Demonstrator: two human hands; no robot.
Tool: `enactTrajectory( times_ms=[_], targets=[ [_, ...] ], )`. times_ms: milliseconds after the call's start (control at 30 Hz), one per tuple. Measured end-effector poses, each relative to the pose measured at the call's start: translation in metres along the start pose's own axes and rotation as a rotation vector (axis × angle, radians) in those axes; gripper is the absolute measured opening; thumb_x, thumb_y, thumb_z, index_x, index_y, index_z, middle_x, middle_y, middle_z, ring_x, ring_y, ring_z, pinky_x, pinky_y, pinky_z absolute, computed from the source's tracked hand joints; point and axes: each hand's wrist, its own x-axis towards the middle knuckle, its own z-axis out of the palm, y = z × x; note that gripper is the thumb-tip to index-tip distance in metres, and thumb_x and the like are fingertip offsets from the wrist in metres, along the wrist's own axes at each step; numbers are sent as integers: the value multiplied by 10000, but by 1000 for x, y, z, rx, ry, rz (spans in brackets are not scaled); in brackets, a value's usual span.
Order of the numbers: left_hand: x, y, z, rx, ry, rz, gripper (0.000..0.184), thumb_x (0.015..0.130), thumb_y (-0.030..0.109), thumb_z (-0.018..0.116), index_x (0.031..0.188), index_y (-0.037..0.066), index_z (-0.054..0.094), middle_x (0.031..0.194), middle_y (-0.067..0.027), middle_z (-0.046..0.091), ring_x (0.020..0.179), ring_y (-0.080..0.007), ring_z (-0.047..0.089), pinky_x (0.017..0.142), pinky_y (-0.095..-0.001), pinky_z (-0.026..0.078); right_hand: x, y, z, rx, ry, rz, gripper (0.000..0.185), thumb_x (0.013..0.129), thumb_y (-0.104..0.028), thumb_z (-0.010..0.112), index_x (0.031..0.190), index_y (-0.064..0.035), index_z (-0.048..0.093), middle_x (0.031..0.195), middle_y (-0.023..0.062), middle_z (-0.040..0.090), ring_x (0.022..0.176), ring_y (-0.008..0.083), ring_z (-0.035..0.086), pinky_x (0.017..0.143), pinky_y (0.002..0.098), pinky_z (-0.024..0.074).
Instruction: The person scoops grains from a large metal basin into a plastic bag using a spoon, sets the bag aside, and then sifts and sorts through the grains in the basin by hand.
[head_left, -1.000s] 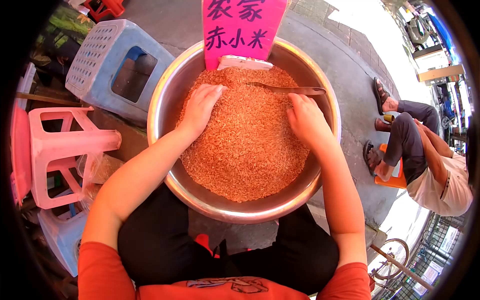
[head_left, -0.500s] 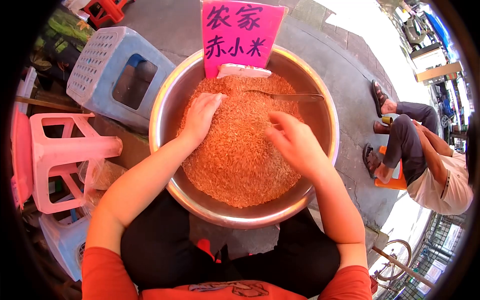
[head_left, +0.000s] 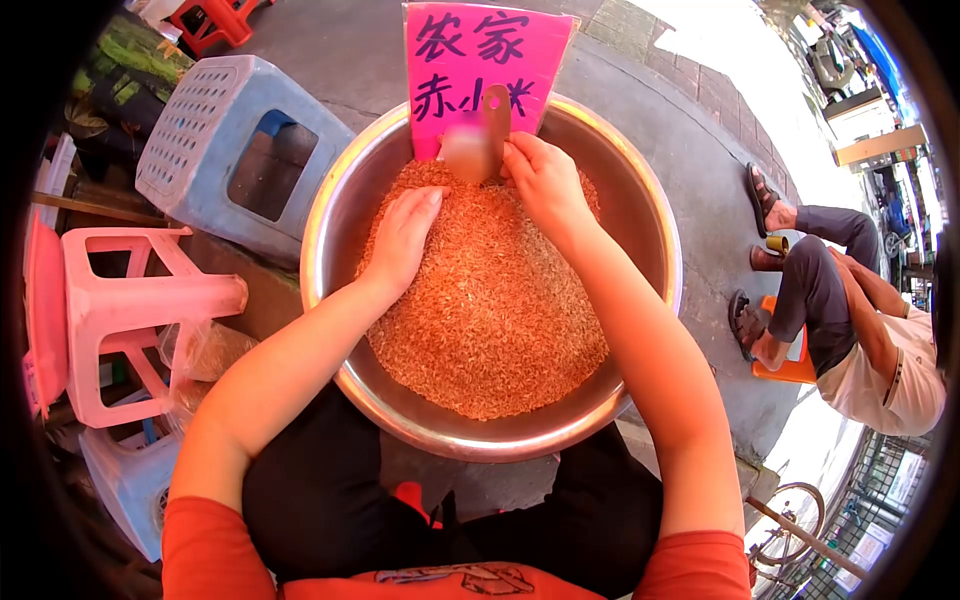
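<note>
A wide metal bowl (head_left: 325,235) holds a mound of reddish-brown grain (head_left: 480,310). My left hand (head_left: 403,235) lies open and flat on the grain's left side, with nothing in it. At the back of the bowl, my right hand (head_left: 545,180) has its thumb and fingers closed on a metal scoop (head_left: 496,120), whose holed handle end points up in front of the pink sign (head_left: 490,50). The scoop's lower part is hidden or blurred. Beside it is a pale, blurred patch that I cannot make out clearly.
A blue stool (head_left: 215,130) stands left of the bowl, with a pink stool (head_left: 150,290) and a plastic bag (head_left: 215,350) nearer. On the right a person (head_left: 850,300) in sandals sits on an orange stool (head_left: 785,368). A bicycle wheel (head_left: 790,522) shows at the lower right.
My right hand has moved from the grain's right side to the back and taken hold of the scoop, which has swung from lying rightward to pointing up. My left hand has barely moved.
</note>
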Motion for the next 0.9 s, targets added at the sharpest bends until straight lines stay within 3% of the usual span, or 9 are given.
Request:
enactTrajectory(
  times_ms=[133, 233, 333, 367, 500, 667, 767, 833, 900],
  targets=[
    [0, 5, -3, 41, -38, 18, 429, 973, 371, 434, 1090, 12, 637, 1075, -126, 601, 1094, -269, 527, 961, -345, 372, -13, 9, -7, -16, 158, 9, 216, 905, -195, 570, 1008, -9, 605, 866, 173, 658, 817, 329, 634, 745, 381, 493],
    [-1, 3, -4, 89, -31, 27, 419, 978, 358, 424, 1087, 15, 638, 1070, -130, 598, 1082, -286, 526, 953, -350, 375, -33, 31, -35, -426, 126, 65, 312, 881, -237, 609, 1120, -39, 585, 1113, 180, 593, 1050, 334, 545, 915, 403, 447],
    [-1, -3, -2, 101, -15, 61, 413, 979, 355, 421, 1079, 20, 641, 1062, -132, 597, 1068, -298, 526, 947, -357, 376, -50, 62, -34, -524, 76, -32, 382, 880, -274, 606, 1192, -59, 564, 1227, 213, 507, 1128, 377, 472, 969, 439, 405],
    [-1, -6, -2, 103, -12, 79, 412, 979, 356, 421, 1075, 22, 643, 1059, -132, 596, 1063, -302, 525, 946, -359, 376, -55, 61, -29, -524, 6, 70, 455, 888, -324, 589, 1246, -49, 532, 1234, 258, 485, 1140, 421, 454, 978, 462, 394],
    [0, -1, -3, 83, -27, 49, 426, 978, 363, 421, 1062, 13, 648, 1058, -133, 598, 1068, -291, 527, 954, -359, 370, -71, 20, -28, -160, -193, 296, 530, 898, -343, 571, 1272, 21, 472, 1234, 287, 472, 1153, 407, 472, 1001, 430, 377],
    [0, 2, -3, 34, -34, 18, 451, 980, 374, 421, 1057, -9, 645, 1052, -136, 603, 1073, -270, 534, 959, -356, 367, -109, -49, -42, 243, -359, 77, 456, 920, -275, 563, 1253, 25, 480, 1173, 257, 527, 1133, 378, 510, 998, 402, 392],
    [0, 3, -3, 28, -38, 25, 460, 980, 382, 422, 1058, -13, 644, 1044, -133, 604, 1071, -264, 534, 961, -350, 366, -91, -29, -64, -238, -159, -123, 430, 931, -257, 543, 1251, 23, 475, 1139, 250, 548, 1106, 386, 530, 967, 428, 421],
    [0, 3, -3, 36, -31, 42, 448, 979, 371, 427, 1056, -13, 645, 1040, -135, 602, 1066, -265, 534, 958, -346, 367, -95, 1, -77, -673, -158, 42, 421, 928, -253, 539, 1233, 25, 454, 1109, 275, 552, 1029, 419, 569, 879, 470, 472],
    [0, 2, -4, 37, -25, 53, 434, 979, 359, 432, 1052, -12, 645, 1038, -137, 601, 1060, -266, 535, 954, -345, 369, -103, 18, -76, -813, -344, 210, 384, 932, -277, 517, 1150, 30, 440, 1032, 289, 568, 907, 438, 610, 785, 499, 505]
  ],
)
